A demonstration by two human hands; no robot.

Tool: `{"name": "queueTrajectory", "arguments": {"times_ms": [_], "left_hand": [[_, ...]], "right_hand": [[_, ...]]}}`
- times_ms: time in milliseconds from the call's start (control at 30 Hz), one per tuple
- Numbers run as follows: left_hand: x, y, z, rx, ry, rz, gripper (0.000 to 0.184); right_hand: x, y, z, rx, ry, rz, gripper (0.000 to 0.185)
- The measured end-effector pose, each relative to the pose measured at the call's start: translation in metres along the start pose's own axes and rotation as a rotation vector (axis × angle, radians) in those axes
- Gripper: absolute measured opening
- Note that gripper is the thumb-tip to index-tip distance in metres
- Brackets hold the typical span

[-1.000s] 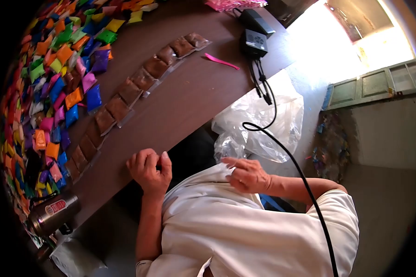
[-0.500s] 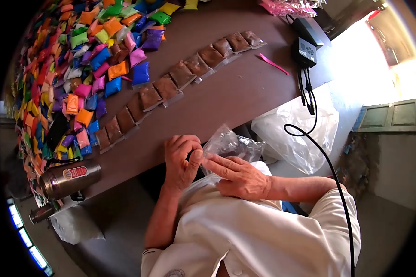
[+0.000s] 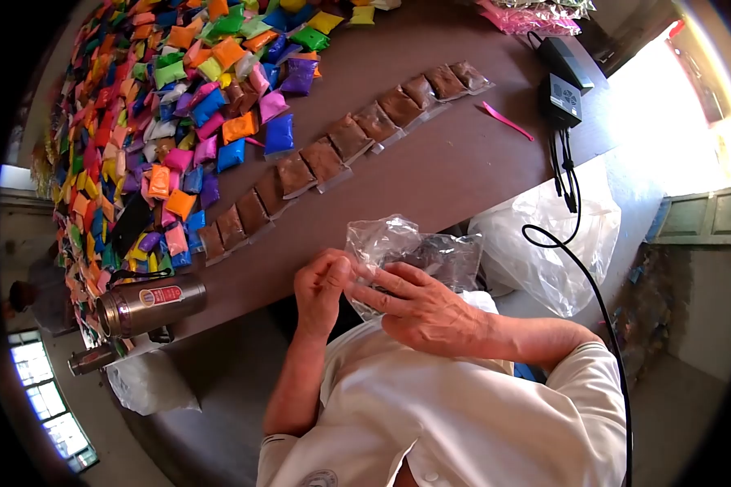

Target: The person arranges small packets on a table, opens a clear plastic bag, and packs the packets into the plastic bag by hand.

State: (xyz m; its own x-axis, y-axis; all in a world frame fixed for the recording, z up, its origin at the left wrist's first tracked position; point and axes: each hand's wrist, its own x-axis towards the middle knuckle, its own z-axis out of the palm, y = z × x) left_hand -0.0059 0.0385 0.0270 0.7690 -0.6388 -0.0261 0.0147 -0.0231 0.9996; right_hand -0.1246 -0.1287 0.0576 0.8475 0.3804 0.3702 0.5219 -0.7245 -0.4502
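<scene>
A clear plastic bag [image 3: 447,256] is between my hands at the table's near edge. My left hand [image 3: 323,284] has its fingers curled and pinched on the bag's left side. Over the bag's lower part lies my right hand [image 3: 426,312], its index and middle fingers stretched toward my left thumb and the others bent. Beyond them, a diagonal row of brown packets [image 3: 325,158] in clear wrap lies on the table [image 3: 463,174]. A pink plastic tool [image 3: 508,122] rests right of the row's far end.
Many colourful packets [image 3: 207,105] are heaped on the left. A metal flask [image 3: 153,304] lies at the near left edge. Black boxes [image 3: 564,99] with a cable [image 3: 597,312] stand at the right, near a large plastic bag [image 3: 556,235]. A person [image 3: 45,288] is at the far left.
The clear bag has come up between my hands, and my left hand has closed on it. My right hand has moved over to my left. The camera view has shifted.
</scene>
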Motion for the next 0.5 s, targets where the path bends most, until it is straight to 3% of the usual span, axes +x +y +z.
{"name": "queueTrajectory", "arguments": {"times_ms": [67, 133, 267, 367, 500], "left_hand": [[-0.003, -0.002, -0.006, -0.064, 0.053, -0.059, 0.028], [-0.005, -0.004, -0.015, -0.119, 0.245, -0.044, 0.029], [-0.008, 0.004, -0.038, -0.263, 0.319, 0.031, 0.03], [-0.011, 0.002, -0.041, -0.344, 0.361, 0.016, 0.03], [-0.012, -0.009, -0.044, -0.348, 0.302, 0.017, 0.029]], "right_hand": [[0.009, -0.004, -0.004, -0.007, -0.023, -0.007, 0.017], [0.015, -0.01, -0.004, 0.128, 0.057, 0.112, 0.021], [0.017, 0.001, -0.014, 0.191, 0.218, 0.244, 0.036], [0.031, 0.014, -0.027, -0.067, 0.486, 0.356, 0.031], [0.049, 0.023, -0.04, -0.199, 0.578, 0.466, 0.031]]}}
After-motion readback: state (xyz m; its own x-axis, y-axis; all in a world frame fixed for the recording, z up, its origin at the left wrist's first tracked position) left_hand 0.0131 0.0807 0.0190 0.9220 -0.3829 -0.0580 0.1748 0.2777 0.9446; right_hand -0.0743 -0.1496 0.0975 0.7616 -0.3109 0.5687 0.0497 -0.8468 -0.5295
